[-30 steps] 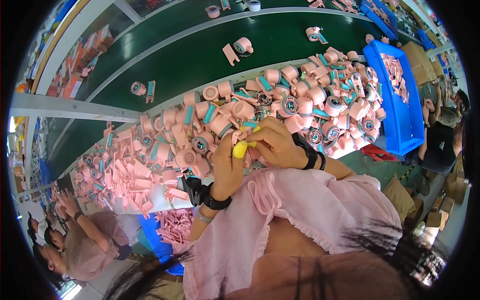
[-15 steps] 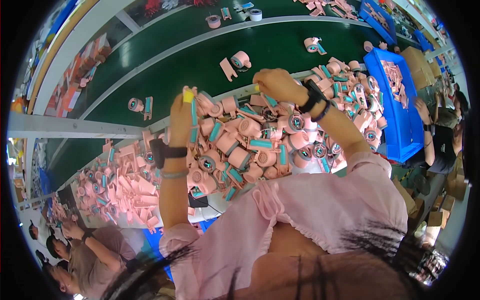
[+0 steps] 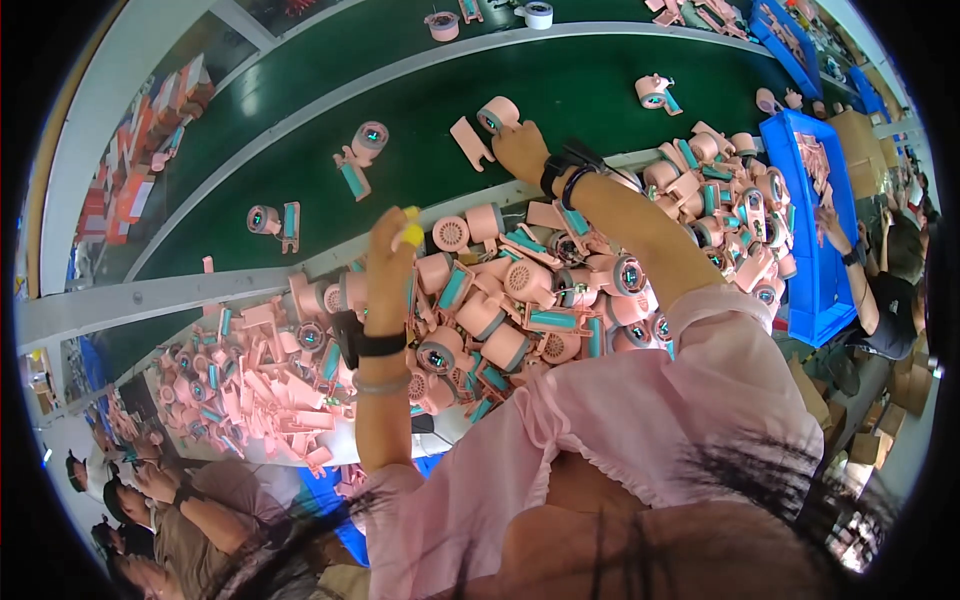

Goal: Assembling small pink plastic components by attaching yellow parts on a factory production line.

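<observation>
- Since a second ago, your hands have parted from the pile.
- Your right hand (image 3: 520,150) holds a pink part (image 3: 497,115) on the green belt (image 3: 300,150).
- Your left hand (image 3: 392,245) pinches a yellow piece (image 3: 411,232).

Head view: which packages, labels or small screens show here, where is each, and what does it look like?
Small round display: on a pink gadget in the pile near the left hand, glowing teal.
Blue bin: right of the pile, rectangular, holds pink parts.
Cardboard boxes: far right, brown.
Tape roll: top, white ring.
</observation>
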